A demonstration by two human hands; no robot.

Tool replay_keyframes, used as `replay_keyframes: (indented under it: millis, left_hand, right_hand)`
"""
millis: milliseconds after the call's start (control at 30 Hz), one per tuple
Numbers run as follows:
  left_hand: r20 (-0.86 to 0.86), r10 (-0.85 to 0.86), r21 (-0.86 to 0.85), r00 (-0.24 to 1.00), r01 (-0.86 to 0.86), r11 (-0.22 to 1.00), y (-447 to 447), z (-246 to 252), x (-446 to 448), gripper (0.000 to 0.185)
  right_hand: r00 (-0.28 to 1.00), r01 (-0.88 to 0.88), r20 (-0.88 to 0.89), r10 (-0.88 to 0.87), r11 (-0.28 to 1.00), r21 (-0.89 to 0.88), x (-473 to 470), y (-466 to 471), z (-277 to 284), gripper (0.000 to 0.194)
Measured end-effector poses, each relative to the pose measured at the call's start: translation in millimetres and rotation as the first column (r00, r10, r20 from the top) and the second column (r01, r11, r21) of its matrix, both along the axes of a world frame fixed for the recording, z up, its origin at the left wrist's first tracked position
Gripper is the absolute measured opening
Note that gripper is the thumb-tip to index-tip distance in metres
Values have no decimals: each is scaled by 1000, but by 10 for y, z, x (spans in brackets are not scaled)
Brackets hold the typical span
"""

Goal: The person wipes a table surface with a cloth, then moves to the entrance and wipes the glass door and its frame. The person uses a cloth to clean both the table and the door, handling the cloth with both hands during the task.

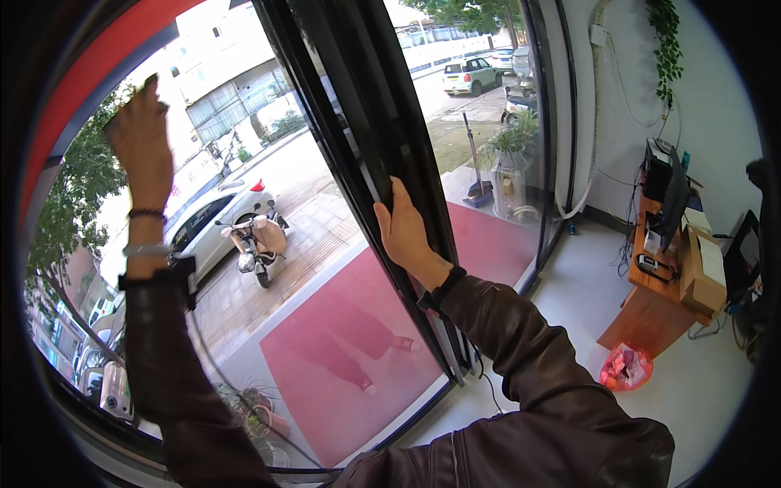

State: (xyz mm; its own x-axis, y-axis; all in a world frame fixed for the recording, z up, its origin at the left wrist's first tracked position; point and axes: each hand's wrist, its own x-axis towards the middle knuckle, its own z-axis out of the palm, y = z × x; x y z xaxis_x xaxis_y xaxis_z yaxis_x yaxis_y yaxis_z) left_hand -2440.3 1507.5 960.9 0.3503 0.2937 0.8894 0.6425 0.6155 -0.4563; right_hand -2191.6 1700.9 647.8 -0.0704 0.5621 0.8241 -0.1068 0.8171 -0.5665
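Observation:
My left hand (145, 149) is raised high at the left, its palm toward the window glass (201, 256). A dark cloth-like piece (111, 127) shows past its fingers, mostly hidden by the hand. My right hand (404, 229) grips the edge of a black door or window frame (372, 91), thumb and fingers at its near side. Both arms are in brown leather sleeves, with dark bands at the wrists. Across the lower glass a reddish-pink area (329, 366) carries a faint reflection of legs and shoes.
Outside stand a scooter (262, 244), a white car (213, 213) and potted plants (512, 143). To the right inside are a wooden desk (647, 317) with a monitor (674, 183) and an open carton (701, 268). A red plastic bag (626, 367) lies on the floor. Cables run beside the frame's foot.

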Motion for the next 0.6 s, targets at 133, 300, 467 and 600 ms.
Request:
replay_keyframes:
  millis: [133, 300, 467, 600]
  left_hand:
    - [-21, -153, -41, 988, 152, 987, 1009, -366, 814, 57]
    - [191, -278, -67, 941, 295, 953, 1574, -1387, 1348, 61]
    - [450, -127, -317, 884, 291, 903, 1395, -2930, 1421, 53]
    - [519, -158, -442, 840, 422, 791, 696, -4468, 1078, 46]
  right_hand:
    - [982, -180, 48, 181, 983, -25, 105, 88, -7, 57]
    - [962, -203, 179, 207, 978, -41, 82, 188, -57, 66]
    - [942, -304, 143, 302, 953, -7, 107, 278, -74, 63]
    - [958, -286, 68, 280, 952, 107, -160, 156, -150, 64]
